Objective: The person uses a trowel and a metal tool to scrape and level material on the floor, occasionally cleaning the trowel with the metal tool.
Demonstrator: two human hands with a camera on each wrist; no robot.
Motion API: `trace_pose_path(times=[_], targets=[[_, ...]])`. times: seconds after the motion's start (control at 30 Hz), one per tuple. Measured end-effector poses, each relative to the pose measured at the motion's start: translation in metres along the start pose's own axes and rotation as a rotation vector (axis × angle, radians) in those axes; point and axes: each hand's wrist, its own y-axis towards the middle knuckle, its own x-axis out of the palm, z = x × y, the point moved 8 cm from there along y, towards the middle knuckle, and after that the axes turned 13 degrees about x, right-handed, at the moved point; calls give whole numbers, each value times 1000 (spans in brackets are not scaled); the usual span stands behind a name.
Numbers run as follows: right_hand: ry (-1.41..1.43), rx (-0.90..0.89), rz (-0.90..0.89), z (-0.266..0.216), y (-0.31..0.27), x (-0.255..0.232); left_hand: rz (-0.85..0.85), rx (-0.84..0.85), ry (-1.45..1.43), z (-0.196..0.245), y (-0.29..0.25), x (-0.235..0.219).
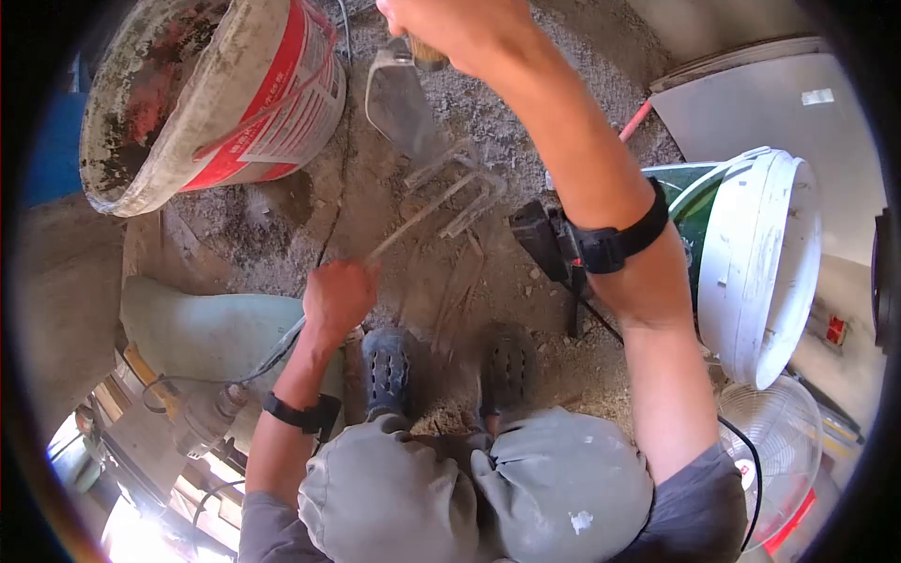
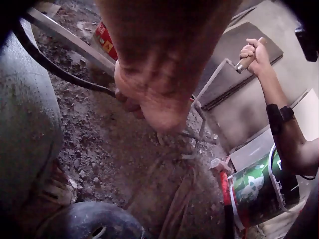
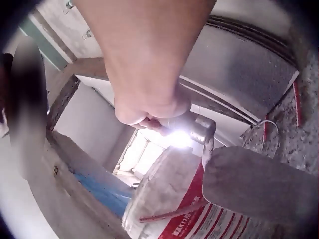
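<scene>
My left hand (image 1: pixel 340 298) grips the shaft of a metal mixing paddle (image 1: pixel 419 217), low over the dusty ground. Bent bars form the paddle's far end, below the trowel blade in the head view. In my right hand (image 1: pixel 474 38) is a trowel (image 1: pixel 399 105), held by its wooden handle (image 2: pixel 244 63). Its grey-coated flat blade (image 3: pixel 259 181) points down toward the paddle's bars. The right fingers wrap around the handle in the left wrist view. The left wrist covers most of the left fingers there.
A tilted, stained bucket (image 1: pixel 282 103) with a red label stands at the upper left. On the right lies a green and white bucket (image 1: pixel 751 267), near a red-handled tool (image 2: pixel 227 196). A power tool (image 1: pixel 202 413), a fan (image 1: pixel 771 450) and loose cables surround my feet.
</scene>
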Motion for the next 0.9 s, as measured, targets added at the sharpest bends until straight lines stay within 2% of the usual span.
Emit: trace_pose_path(times=[0.03,0.07,0.1,0.2,0.23,0.33,0.37,0.47,0.5,0.6,0.67,0.73,0.77,0.87,0.9], targets=[[-73,33,-18,21,5,8,11,-5,-19,-1,-1,-1],[8,-161,154,27,2,11,31,-13,-34,-3,0,-5],[53,-355,334,10,-12,14,53,-15,1,-2,1,-9],[-98,-33,87,18,6,13,57,-13,69,2,-1,-9],[1,-223,158,4,3,5,33,-6,67,3,-1,-9],[-51,-278,236,11,-4,2,45,-2,55,1,-1,-4],[98,-160,83,38,1,18,65,-2,54,0,1,-6],[91,-96,108,26,1,17,58,-20,48,-1,0,-8],[-27,-121,46,31,9,21,59,-5,63,0,-2,-6],[107,-109,48,-3,-13,6,63,8,77,2,-2,-3],[56,-248,102,23,-6,21,62,-13,62,-1,1,-6],[122,-320,171,10,-13,22,67,-28,26,-2,4,-12],[119,-52,-6,27,2,28,49,-33,2,-2,1,-8],[27,-124,-60,-13,-5,6,23,-27,25,-2,0,-2],[94,-170,45,-8,-6,9,23,-31,15,-1,-1,-1]])
